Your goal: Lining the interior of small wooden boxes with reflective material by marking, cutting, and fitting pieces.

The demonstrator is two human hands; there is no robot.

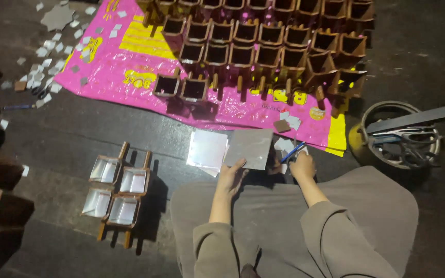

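Presently: grey sheet held down, pen at its right edge

The person sits on the floor (68, 134). The left hand (231, 175) presses the lower edge of a grey sheet (250, 148), grip clenched on it, thumb on top. The sheet lies flat on the floor, overlapping a stack of white sheets (208, 149) just to its left. The right hand (303, 166) has its grip closed around a blue pen (293, 152), tip close to the sheet's right edge, near small cut squares (286, 123) on the pink mat (130, 62).

Judgement: marking the sheet appears to be in hand. The next move calls for holding the sheet still while the pen meets it. Scissors (410, 138) rest in a round basin (372, 110) at right; finished lined boxes (114, 193) stand at left.
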